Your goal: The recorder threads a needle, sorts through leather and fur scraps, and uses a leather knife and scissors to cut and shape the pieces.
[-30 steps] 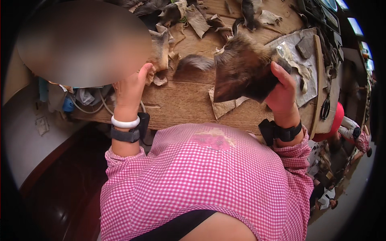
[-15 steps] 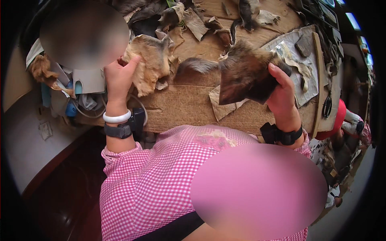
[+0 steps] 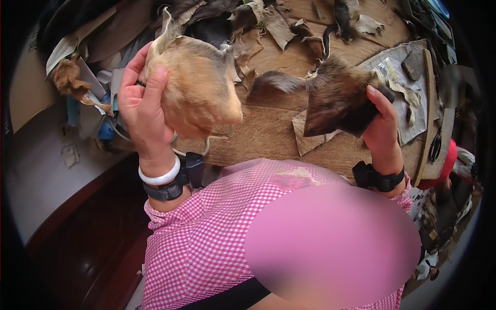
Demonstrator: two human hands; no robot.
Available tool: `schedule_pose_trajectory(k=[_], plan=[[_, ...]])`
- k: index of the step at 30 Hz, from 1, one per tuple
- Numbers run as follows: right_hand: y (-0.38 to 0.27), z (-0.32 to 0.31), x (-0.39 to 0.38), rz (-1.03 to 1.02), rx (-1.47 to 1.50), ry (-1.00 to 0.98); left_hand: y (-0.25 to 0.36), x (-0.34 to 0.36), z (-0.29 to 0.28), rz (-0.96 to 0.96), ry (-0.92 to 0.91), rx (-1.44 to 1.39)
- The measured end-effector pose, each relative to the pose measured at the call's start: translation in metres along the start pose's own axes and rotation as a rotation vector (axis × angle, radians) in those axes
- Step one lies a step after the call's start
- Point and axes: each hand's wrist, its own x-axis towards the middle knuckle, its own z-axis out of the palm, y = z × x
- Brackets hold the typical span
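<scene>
In my left hand is a tan fur piece with a greyish right edge, pinched between thumb and fingers at its left side and raised over the table. My right hand grips a dark brown fur piece by its right side, thumb on top. A bushy grey-brown tuft of fur sticks out leftward beside the dark piece; I cannot tell if it is joined to it. The fingers behind each piece are partly hidden.
Several hide scraps lie along the far side of the wooden table. At right are a paper sheet with a dark flat stone, a wooden strip and black-handled scissors. Cardboard and clutter stand at left.
My left hand has lifted the tan fur piece off the table, nearer to me, and its furry face shows more. My right hand still holds the dark fur piece. The view has shifted slightly.
</scene>
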Motion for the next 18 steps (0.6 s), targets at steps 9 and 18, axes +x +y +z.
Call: schedule_pose_trajectory(k=[9,18], plan=[[-0.001,-0.007,-0.002,-0.012,0.038,0.022,-0.008,0.015,-0.004,0.459,0.212,0.609],[-0.003,-0.009,-0.007,-0.043,0.076,0.045,-0.077,-0.013,0.045,0.471,-0.572,1.029]])
